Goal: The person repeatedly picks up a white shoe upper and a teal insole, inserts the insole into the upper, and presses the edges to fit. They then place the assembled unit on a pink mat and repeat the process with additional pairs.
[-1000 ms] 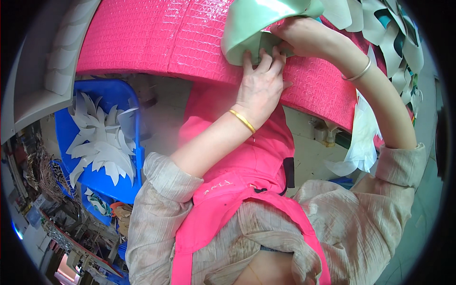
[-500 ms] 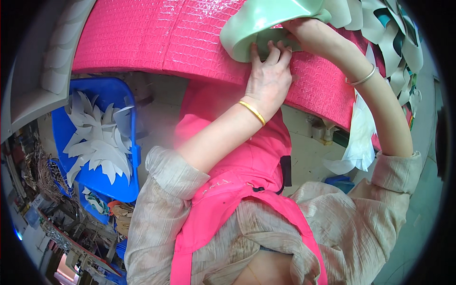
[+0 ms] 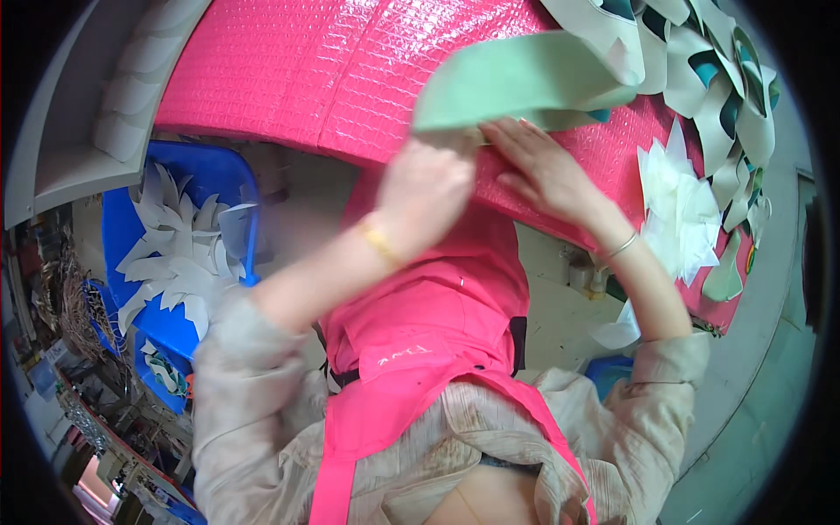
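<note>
A pale green, leather-like curved piece (image 3: 525, 80), shaped like a shoe upper, is above the pink padded table (image 3: 385, 79). My left hand (image 3: 429, 188), smeared by motion, is closed at the piece's lower left edge; its fingertips are hard to make out. Beside it my right hand (image 3: 547, 171) has its fingers stretched out, the tips touching the lower edge of the green piece near its middle. A bit of teal shows at the piece's right end.
Many white and teal shoe-upper pieces (image 3: 700, 79) hang in rows at the far right. White paper-like cutouts (image 3: 682, 206) lie at the table's right edge. On the left, a blue bin (image 3: 206, 162) holds white pointed cutouts (image 3: 175, 254), near a grey shelf (image 3: 66, 122).
The green piece has turned and come nearer, now lying lengthwise. My left hand has moved left and closed; my right hand has come out from inside the piece to its near edge.
</note>
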